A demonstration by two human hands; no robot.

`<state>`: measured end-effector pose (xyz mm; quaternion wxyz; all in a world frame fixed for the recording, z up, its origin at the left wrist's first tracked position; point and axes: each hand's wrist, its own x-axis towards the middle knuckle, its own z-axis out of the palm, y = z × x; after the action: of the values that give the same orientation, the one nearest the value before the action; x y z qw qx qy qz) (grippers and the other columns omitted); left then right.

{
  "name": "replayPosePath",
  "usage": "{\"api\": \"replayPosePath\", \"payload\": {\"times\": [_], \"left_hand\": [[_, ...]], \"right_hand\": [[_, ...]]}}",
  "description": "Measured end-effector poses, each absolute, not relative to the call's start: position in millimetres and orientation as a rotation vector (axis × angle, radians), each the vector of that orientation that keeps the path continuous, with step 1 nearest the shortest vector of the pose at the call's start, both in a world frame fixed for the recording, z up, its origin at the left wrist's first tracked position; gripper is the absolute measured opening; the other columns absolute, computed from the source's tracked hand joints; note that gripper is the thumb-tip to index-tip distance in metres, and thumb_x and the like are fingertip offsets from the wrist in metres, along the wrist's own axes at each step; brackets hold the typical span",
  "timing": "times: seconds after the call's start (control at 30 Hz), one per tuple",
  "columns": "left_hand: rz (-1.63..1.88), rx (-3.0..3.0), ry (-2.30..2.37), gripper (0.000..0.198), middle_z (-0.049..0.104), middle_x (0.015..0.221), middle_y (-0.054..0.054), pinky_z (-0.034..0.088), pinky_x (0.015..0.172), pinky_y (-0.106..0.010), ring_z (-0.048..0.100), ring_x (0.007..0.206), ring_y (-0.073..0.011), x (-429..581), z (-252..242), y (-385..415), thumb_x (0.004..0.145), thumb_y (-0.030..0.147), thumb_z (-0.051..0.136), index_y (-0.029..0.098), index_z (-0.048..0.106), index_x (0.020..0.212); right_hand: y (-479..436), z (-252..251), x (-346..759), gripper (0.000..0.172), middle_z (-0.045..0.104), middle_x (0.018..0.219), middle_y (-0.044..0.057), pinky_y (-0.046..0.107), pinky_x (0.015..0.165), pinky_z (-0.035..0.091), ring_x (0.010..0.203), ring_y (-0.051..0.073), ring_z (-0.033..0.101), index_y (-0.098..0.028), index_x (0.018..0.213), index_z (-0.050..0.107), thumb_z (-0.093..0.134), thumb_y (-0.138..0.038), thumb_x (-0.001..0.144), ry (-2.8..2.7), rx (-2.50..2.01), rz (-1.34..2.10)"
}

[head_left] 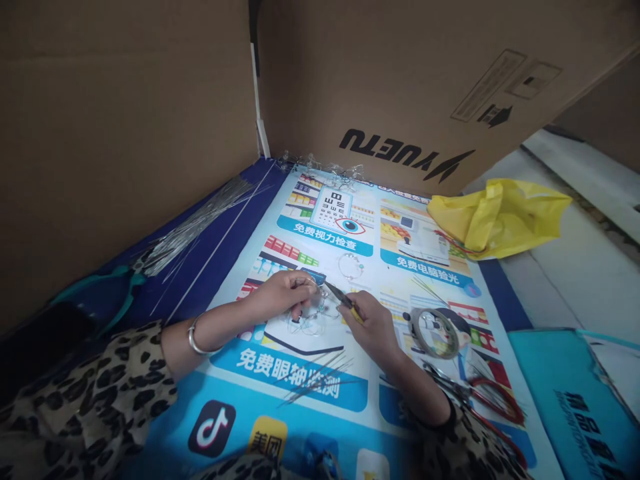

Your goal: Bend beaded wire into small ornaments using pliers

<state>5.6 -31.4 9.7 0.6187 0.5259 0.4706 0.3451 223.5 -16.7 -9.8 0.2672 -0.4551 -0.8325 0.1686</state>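
Note:
My left hand [289,292] pinches a thin wire loop [315,283], with fingertips pressed together over the poster. My right hand [371,325] is closed around needle-nose pliers [341,299] with yellow handles. Their dark tip points at the wire in my left fingers; whether it touches cannot be made out. Beneath my left hand lie more fine wire loops with pale beads [310,325]. A round beaded wire ring [351,266] rests just beyond the hands. Several loose straight wires [320,380] are spread on the poster nearer to me.
Cardboard walls [410,73] stand at the back and left. A long wire bundle [195,230] lies left, by a teal-edged dark object [95,300]. On the right are a tape roll [434,333], red-handled scissors [495,400], a yellow bag [500,217] and a turquoise package [565,400]. Tangled wire pieces [345,175] line the back.

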Motion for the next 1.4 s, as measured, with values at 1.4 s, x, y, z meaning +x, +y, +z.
{"api": "replayPosePath", "payload": {"times": [1.4], "left_hand": [[0.752, 1.113, 1.027, 0.026, 0.06, 0.055, 0.0, 0.042, 0.051, -0.022, 0.053, 0.051, -0.0097, 4.6, 15.1, -26.4, 0.078, 0.032, 0.058, 0.01, 0.06, 0.091]], "right_hand": [[-11.6, -15.9, 224.5, 0.013, 0.057, 0.075, 0.003, 0.025, 0.062, 0.043, 0.071, 0.015, 0.054, -0.02, 0.085, 0.055, 0.047, -0.03, 0.084, -2.331, -1.186, 0.303]]}}
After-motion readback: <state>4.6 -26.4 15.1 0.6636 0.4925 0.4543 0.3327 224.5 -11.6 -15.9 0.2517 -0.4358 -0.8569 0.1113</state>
